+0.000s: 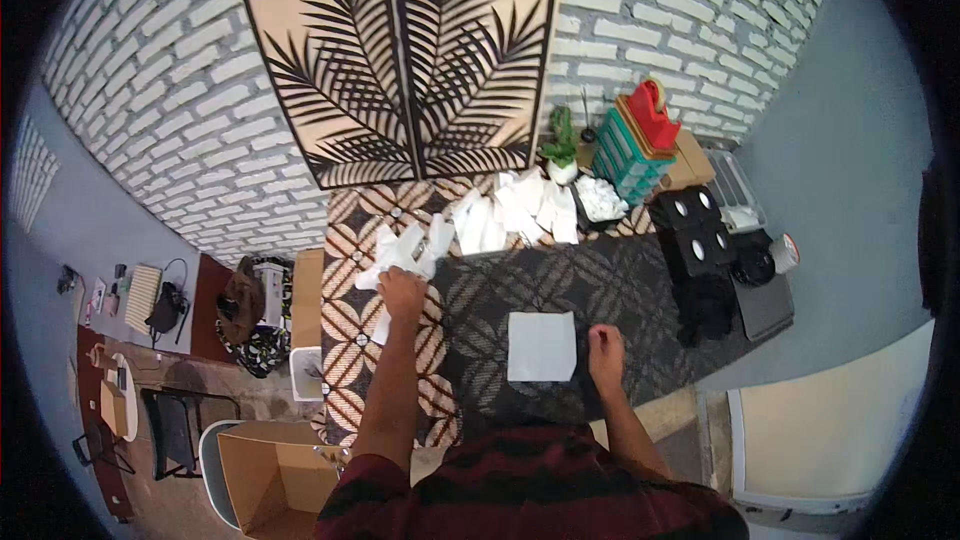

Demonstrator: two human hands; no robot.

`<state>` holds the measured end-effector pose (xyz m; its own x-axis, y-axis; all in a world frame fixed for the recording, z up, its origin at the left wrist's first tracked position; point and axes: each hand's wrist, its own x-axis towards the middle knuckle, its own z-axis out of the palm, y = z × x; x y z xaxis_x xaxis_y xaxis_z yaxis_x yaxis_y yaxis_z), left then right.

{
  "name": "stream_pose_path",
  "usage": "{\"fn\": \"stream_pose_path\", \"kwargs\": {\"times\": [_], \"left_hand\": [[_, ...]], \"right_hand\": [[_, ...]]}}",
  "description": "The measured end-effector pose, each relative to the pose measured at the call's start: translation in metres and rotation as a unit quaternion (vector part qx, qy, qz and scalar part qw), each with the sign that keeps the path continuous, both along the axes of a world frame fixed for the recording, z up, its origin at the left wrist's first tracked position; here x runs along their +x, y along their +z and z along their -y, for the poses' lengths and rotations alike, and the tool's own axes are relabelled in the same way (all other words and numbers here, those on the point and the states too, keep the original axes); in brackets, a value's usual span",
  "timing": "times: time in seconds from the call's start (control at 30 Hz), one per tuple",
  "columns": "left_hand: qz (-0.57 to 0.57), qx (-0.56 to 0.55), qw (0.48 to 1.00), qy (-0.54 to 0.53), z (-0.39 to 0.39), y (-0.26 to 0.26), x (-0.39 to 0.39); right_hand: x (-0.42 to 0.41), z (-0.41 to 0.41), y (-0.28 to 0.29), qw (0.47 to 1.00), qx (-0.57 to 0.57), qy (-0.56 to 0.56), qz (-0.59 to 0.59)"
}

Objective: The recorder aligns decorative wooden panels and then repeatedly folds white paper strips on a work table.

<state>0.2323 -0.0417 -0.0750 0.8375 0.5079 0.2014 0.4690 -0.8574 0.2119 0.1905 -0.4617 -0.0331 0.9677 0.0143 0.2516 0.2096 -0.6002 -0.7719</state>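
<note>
My left hand [403, 295] reaches onto a loose heap of crumpled white sheets [409, 246] at the left of the table. Its fingers touch the heap's near edge, but whether they pinch a sheet is hidden from above. Flat on the dark cloth [487, 292] lies a white square sheet [541, 346], right in front of me. Just right of that square, my right hand [606, 360] rests with curled fingers and nothing visible in it. A small white strip [382, 327] lies beside my left wrist.
Further back are stacked white pieces [517, 208], a black tray [600, 204] of white scraps, a potted plant [560, 151] and a teal drawer unit [630, 154] topped by a red tape dispenser [654, 116]. Black cases [690, 232] stand right. An open cardboard box [281, 476] sits lower left.
</note>
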Motion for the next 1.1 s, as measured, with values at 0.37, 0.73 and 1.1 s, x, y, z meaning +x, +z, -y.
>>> {"fn": "stream_pose_path", "kwargs": {"times": [0.37,0.73,1.1], "left_hand": [[0.193,-0.07,0.977,-0.059,0.018,0.0,-0.023],[0.025,0.014,0.998,-0.048,-0.002,-0.016,-0.006],[0.085,-0.021,0.995,-0.053,0.007,0.014,-0.009]], "right_hand": [[0.0,-0.047,0.023,0.996,-0.013,0.089,0.023],[-0.032,-0.038,-0.011,0.961,-0.251,0.099,-0.056],[-0.025,-0.04,-0.013,0.962,-0.231,0.088,-0.113]]}}
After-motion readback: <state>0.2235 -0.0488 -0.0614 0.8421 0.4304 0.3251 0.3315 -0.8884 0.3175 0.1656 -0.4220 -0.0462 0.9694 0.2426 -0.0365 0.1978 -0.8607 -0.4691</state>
